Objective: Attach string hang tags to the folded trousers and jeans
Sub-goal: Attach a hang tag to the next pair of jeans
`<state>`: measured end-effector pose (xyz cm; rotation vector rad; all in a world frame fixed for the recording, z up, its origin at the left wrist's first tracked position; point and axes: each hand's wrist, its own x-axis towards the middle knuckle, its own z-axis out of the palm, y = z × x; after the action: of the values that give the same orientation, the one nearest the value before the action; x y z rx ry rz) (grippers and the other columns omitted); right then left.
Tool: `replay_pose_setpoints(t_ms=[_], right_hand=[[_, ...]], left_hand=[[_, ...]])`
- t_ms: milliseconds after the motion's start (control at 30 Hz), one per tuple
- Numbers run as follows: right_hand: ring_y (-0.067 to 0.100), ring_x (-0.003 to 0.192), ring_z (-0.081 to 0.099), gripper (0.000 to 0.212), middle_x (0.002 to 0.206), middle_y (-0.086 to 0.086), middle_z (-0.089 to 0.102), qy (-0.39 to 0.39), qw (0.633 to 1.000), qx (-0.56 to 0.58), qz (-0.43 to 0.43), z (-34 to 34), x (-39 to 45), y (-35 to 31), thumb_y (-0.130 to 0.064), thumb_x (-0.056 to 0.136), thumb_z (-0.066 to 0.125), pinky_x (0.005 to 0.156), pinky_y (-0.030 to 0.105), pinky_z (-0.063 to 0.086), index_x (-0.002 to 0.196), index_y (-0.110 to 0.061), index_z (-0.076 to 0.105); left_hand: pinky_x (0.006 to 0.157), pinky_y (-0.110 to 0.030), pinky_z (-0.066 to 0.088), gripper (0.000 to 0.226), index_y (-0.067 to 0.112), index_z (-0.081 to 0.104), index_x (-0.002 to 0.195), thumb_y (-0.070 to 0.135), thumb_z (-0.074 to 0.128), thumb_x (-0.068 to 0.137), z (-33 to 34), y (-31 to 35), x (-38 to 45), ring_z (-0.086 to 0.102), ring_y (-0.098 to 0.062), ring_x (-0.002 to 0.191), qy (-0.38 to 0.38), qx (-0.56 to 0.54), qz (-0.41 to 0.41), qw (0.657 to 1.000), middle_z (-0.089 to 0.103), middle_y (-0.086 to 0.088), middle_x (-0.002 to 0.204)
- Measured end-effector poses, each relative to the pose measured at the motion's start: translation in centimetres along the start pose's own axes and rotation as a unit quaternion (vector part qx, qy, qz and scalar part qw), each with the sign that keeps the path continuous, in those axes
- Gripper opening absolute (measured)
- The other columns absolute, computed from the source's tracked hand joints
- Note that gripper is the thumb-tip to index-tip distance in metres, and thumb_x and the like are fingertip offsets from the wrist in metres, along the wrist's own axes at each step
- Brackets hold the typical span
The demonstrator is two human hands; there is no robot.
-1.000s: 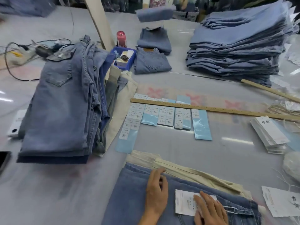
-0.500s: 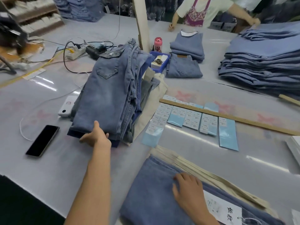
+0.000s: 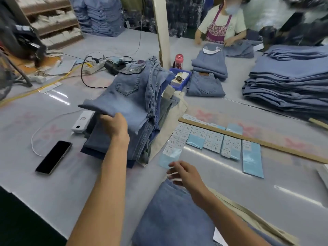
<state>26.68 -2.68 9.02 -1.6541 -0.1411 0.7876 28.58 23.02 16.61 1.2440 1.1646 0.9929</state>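
A stack of folded jeans (image 3: 127,110) lies left of centre on the grey table (image 3: 58,189). My left hand (image 3: 113,125) grips the near end of the top pair and holds it raised off the stack. My right hand (image 3: 184,173) hovers with loose fingers above the far end of a folded blue pair (image 3: 170,219) at the near edge, holding nothing. A white hang tag (image 3: 219,237) shows on that near pair. Beige trousers (image 3: 252,215) lie beneath it.
Blue sticker sheets (image 3: 213,141) lie under a long wooden ruler (image 3: 248,139). A black phone (image 3: 53,157) and white charger (image 3: 82,121) sit left. A blue bin (image 3: 179,80), a pink bottle (image 3: 178,61), a pole (image 3: 160,32) and tall denim stacks (image 3: 287,84) stand behind. A person folds jeans opposite.
My left hand went from the near jeans to the left stack and lifted the end of its top pair. My right hand slid off the hang tag and rose above the near pair's far end.
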Motion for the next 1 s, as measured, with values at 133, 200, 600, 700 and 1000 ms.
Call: replay_pose_setpoints(t_ms=[133, 200, 600, 700, 1000], right_hand=[[0.031, 0.104, 0.073, 0.064, 0.116, 0.017, 0.073, -0.090, 0.951, 0.280, 0.092, 2.8, 5.2, -4.7, -0.064, 0.100, 0.039, 0.089, 0.049, 0.059, 0.127, -0.010, 0.062], [0.035, 0.112, 0.070, 0.074, 0.125, 0.020, 0.069, -0.117, 0.919, 0.364, 0.093, 4.5, 7.6, -6.2, -0.071, 0.095, 0.041, 0.093, 0.055, 0.056, 0.136, -0.011, 0.054], [0.025, 0.123, 0.056, 0.091, 0.149, 0.015, 0.047, -0.027, 0.990, -0.124, -0.057, 8.1, 19.9, -14.5, -0.046, 0.073, 0.089, 0.080, 0.025, 0.049, 0.141, -0.011, 0.039], [0.031, 0.130, 0.048, 0.096, 0.151, 0.016, 0.042, 0.008, 0.973, -0.210, -0.093, 9.9, 21.1, -15.3, -0.033, 0.077, 0.088, 0.088, 0.032, 0.041, 0.147, -0.008, 0.026], [0.007, 0.084, 0.072, 0.039, 0.091, -0.009, 0.074, 0.192, 0.907, 0.167, -0.335, -0.7, 2.6, -14.5, -0.002, 0.079, 0.075, 0.069, 0.021, 0.057, 0.107, -0.021, 0.055]], left_hand=[[0.058, -0.012, 0.050, 0.036, 0.005, 0.044, 0.115, -0.008, 0.049, 0.082, -2.8, 4.8, -2.9, 0.064, -0.011, 0.080, 0.006, -0.162, -0.008, 0.987, 0.061, -0.007, 0.111], [0.057, -0.023, 0.056, 0.040, 0.000, 0.052, 0.116, -0.015, 0.052, 0.079, -5.6, 5.1, -4.6, 0.071, -0.013, 0.074, -0.040, -0.267, -0.058, 0.961, 0.067, -0.009, 0.102], [0.040, -0.026, 0.055, 0.019, -0.002, 0.059, 0.092, -0.021, 0.058, 0.089, -20.4, -9.6, -10.7, 0.068, -0.018, 0.043, -0.042, -0.103, -0.338, 0.934, 0.071, -0.014, 0.066], [0.041, -0.028, 0.055, 0.033, -0.003, 0.062, 0.100, -0.029, 0.056, 0.081, -20.8, -10.0, -11.4, 0.070, -0.021, 0.049, -0.018, -0.124, -0.297, 0.947, 0.072, -0.022, 0.086], [0.049, -0.026, 0.051, 0.030, 0.000, 0.065, 0.075, -0.013, 0.053, 0.051, -21.2, -8.4, -10.3, 0.062, -0.028, 0.057, -0.073, -0.156, -0.220, 0.960, 0.066, -0.015, 0.065]])
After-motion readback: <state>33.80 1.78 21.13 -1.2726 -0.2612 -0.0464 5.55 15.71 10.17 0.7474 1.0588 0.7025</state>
